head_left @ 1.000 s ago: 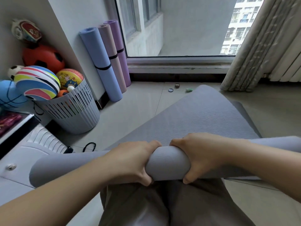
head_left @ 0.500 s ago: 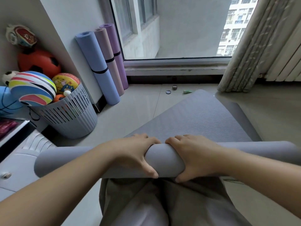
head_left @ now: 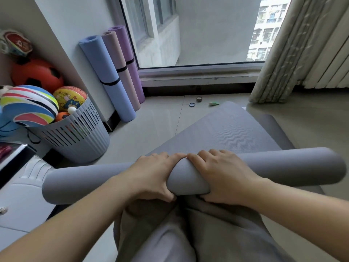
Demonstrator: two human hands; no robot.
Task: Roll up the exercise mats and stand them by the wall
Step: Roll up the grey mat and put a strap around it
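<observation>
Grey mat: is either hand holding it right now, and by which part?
Both. The left hand and right hand grip the grey mat at the middle of its rolled part, side by side, fingers over the top, thumbs underneath.

Home room — toy-ball basket (head_left: 79,140), curtain (head_left: 294,53), window (apartment blocks outside)
</observation>
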